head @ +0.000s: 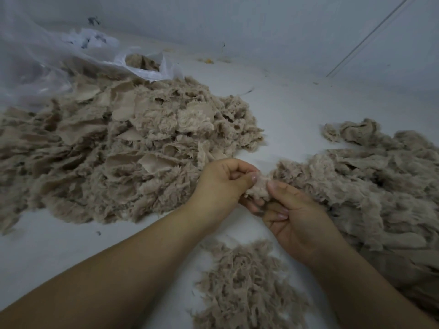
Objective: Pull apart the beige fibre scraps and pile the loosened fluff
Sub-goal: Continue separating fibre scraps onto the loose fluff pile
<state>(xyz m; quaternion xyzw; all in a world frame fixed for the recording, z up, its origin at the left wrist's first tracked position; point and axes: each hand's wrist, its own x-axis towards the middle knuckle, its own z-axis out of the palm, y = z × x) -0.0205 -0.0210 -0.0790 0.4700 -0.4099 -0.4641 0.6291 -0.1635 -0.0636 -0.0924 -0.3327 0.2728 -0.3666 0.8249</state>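
Your two bare forearms reach in from the bottom edge and converge at the middle. Your left hand shows its back to the camera, fingers curled under, thumb pressed against the forefinger in a pinching grip on a tuft. Your right hand sits just beside it and a little lower, palm turned up, fingers curled inward, thumb pinching the same tuft.

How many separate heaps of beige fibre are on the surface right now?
3: a big heap at left, another at right, a small loose pile near the person. More fibre shows inside the plastic bag; some may lie out of view.
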